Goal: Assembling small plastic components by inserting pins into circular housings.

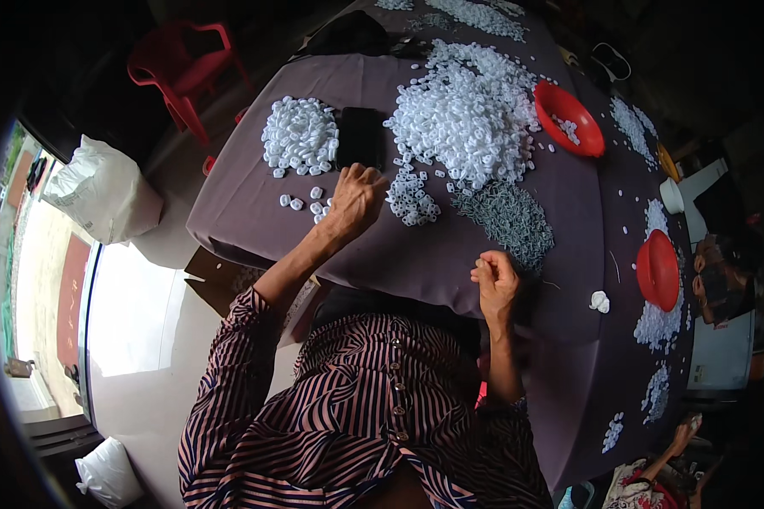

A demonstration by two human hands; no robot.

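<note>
My left hand (356,199) reaches out over the purple tablecloth (450,254), fingers curled down on a small cluster of white plastic rings (412,202). A sorted heap of white rings (300,134) lies to its left, beside a black phone (359,137). The big pile of white rings (467,114) sits just beyond. My right hand (495,280) hovers near the table's near edge with fingertips pinched together, next to a heap of small grey metal pins (511,219). What it pinches is too small to tell.
Two red bowls stand on the right, one (569,119) with a few rings, one (658,270) near another person (721,276). A red plastic chair (185,72) stands at the far left. White sacks (102,191) lie on the floor. Another person's hand (683,433) shows at lower right.
</note>
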